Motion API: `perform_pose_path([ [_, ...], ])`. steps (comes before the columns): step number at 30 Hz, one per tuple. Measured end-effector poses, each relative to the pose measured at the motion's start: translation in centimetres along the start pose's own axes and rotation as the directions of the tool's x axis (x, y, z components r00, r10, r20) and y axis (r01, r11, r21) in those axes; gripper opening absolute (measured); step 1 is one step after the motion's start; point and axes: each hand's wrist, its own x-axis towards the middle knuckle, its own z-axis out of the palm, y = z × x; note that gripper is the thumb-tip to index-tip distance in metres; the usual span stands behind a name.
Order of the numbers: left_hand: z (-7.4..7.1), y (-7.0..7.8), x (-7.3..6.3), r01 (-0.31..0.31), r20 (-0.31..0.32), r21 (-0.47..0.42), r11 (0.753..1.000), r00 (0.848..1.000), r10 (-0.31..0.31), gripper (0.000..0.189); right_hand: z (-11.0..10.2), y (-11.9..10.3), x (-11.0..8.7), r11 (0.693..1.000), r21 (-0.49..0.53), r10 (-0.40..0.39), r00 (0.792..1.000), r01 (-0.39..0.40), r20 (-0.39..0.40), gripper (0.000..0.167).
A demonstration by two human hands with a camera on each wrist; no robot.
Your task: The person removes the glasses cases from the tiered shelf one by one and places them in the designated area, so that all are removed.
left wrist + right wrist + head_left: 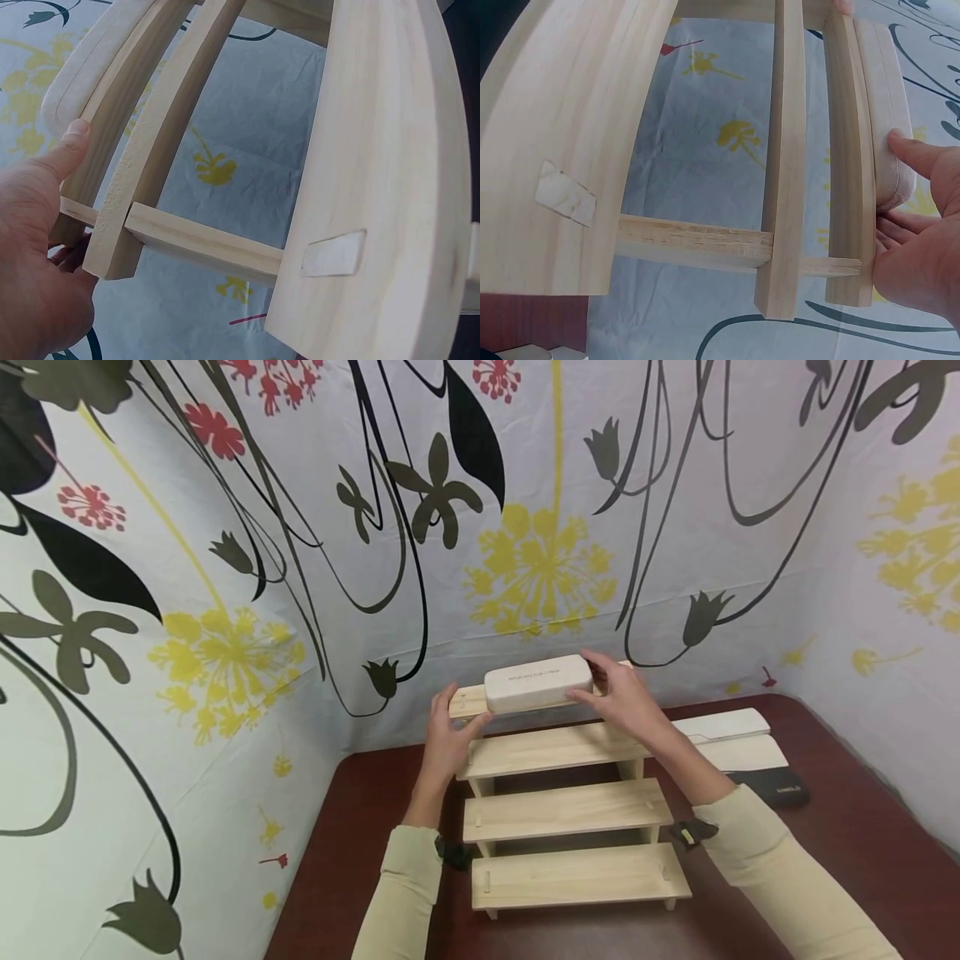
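A white glasses case (538,683) with small lettering lies lengthwise on the top tier of a pale wooden stepped rack (566,811). At the rack's left end, my left hand (446,742) grips the top board, thumb in front and fingers behind it. In the left wrist view the thumb tip presses the board beside the case (105,56). My right hand (628,697) holds the case's right end; in the right wrist view its thumb touches the case's face (885,105) while the other fingers curl behind the end, partly hidden.
The rack's lower tiers step down toward me on a dark red table (322,860). Right of the rack lie a white case (723,725), a cream case (742,753) and a black case (772,787). Flower-printed cloth (300,527) hangs behind and at both sides.
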Motion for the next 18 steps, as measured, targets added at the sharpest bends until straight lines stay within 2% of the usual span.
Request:
perform_pose_path([
  [13, -0.05, 0.11, 0.05, 0.002, -0.005, -0.007, 1.000, 1.000, -0.002, 0.090, 0.17, 0.22, -0.01, 0.989, 0.143, 0.027, 1.000, -0.026, 0.001, 0.078],
  [18, -0.02, 0.11, 0.04, 0.006, -0.005, -0.010, 1.000, 1.000, -0.007, 0.090, 0.11, 0.14, -0.19, 0.997, 0.082, 0.012, 1.000, -0.014, 0.023, 0.086],
])
